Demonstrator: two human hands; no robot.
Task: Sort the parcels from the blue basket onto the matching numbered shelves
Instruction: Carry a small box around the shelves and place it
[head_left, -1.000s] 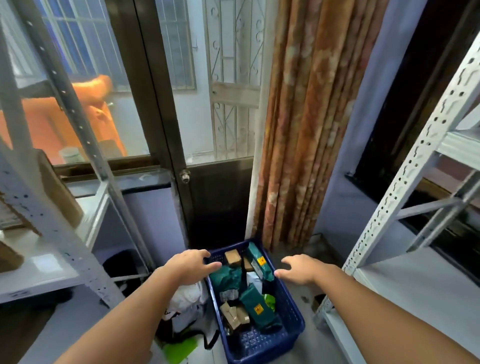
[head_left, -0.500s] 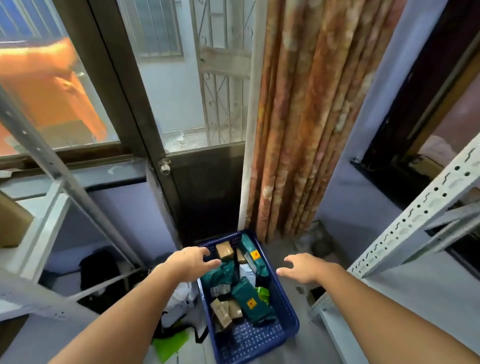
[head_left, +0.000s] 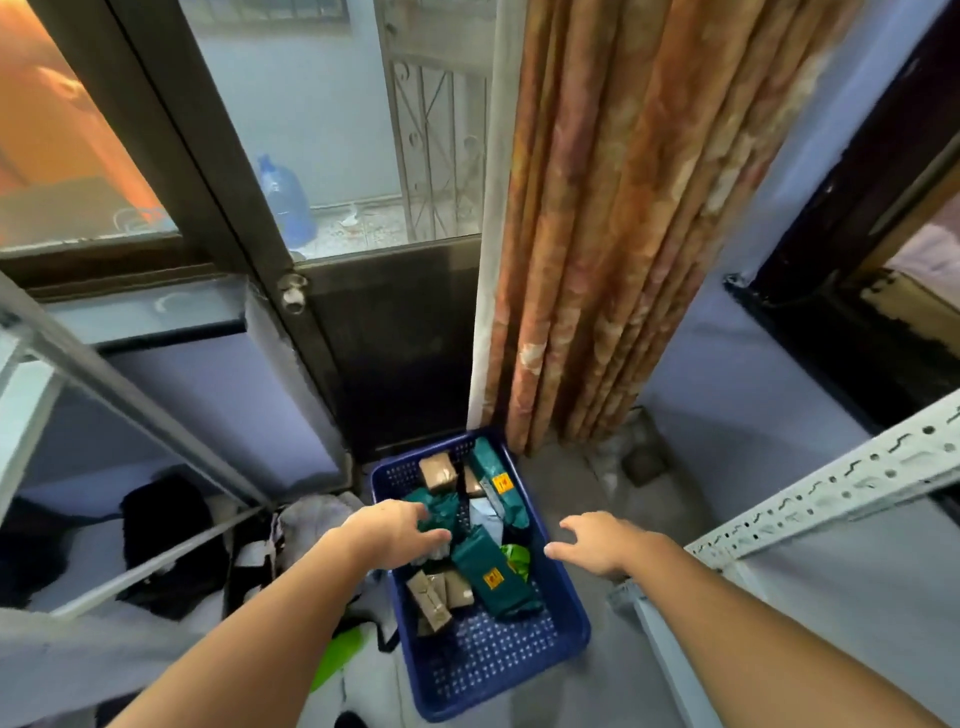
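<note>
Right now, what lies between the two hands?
In the head view, between the left hand and right hand lie green parcels inside the blue basket.

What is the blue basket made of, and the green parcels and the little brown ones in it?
The blue basket looks like hard moulded plastic: its walls and floor are a grid of small holes. The green parcels seem to be soft plastic mailer bags, creased and slightly shiny. The brown parcels look like matt cardboard or brown paper; which one, the view leaves open.
</note>
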